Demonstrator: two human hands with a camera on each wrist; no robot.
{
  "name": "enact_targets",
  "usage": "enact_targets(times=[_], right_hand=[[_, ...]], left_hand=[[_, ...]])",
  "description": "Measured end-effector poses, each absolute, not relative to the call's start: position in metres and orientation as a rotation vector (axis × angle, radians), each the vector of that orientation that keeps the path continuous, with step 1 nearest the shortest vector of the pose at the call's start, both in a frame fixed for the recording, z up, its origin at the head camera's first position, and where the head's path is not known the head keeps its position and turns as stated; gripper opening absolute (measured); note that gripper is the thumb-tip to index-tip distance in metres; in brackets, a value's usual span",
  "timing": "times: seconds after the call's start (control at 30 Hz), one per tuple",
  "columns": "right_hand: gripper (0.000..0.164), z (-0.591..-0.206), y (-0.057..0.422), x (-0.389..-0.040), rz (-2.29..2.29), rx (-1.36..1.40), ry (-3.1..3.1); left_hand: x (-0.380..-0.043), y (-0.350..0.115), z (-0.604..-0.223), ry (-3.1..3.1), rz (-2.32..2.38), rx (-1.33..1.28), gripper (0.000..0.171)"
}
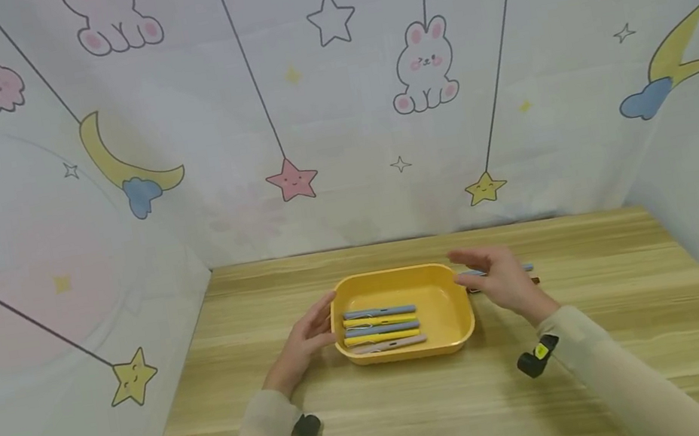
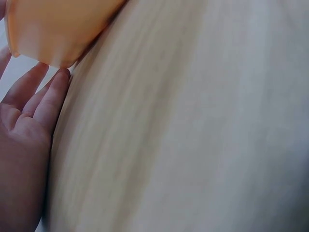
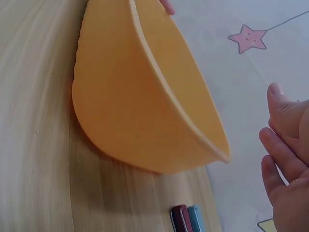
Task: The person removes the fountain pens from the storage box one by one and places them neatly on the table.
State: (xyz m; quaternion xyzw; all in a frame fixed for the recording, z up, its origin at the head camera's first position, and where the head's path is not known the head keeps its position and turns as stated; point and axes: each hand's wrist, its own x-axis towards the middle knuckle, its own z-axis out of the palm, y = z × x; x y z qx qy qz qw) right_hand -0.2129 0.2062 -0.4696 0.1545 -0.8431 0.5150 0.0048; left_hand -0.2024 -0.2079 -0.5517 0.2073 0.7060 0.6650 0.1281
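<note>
A yellow plastic basin (image 1: 443, 310) stands on the table. Several clipped pens lie side by side in its left part: blue-grey pens (image 1: 398, 310), yellow pens (image 1: 402, 334) and a pale pink pen (image 1: 404, 343). My left hand (image 1: 303, 340) is at the basin's left end; in the left wrist view its extended fingertips touch the basin wall (image 2: 53, 38). Beside the right end hovers my right hand (image 1: 504, 281), its fingers loosely spread and holding nothing; the right wrist view shows it apart from the basin. Behind that hand, a blue pen (image 1: 527, 267) and a dark red pen (image 1: 536, 281) lie partly hidden.
The wood-grained table (image 1: 408, 414) meets a white patterned curtain (image 1: 346, 112) at its back edge, and similar sheets enclose both sides. Each wrist bears a small black device, such as the one on the right wrist (image 1: 532, 364).
</note>
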Motion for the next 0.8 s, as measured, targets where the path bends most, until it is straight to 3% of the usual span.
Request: enact_targets(times=[0.8], right_hand=[[0.046, -0.468, 0.157, -0.222, 1.606, 0.523, -2.714]], left_hand=[[-0.202, -0.207, -0.551, 2.057, 1.938, 0.582, 0.073]])
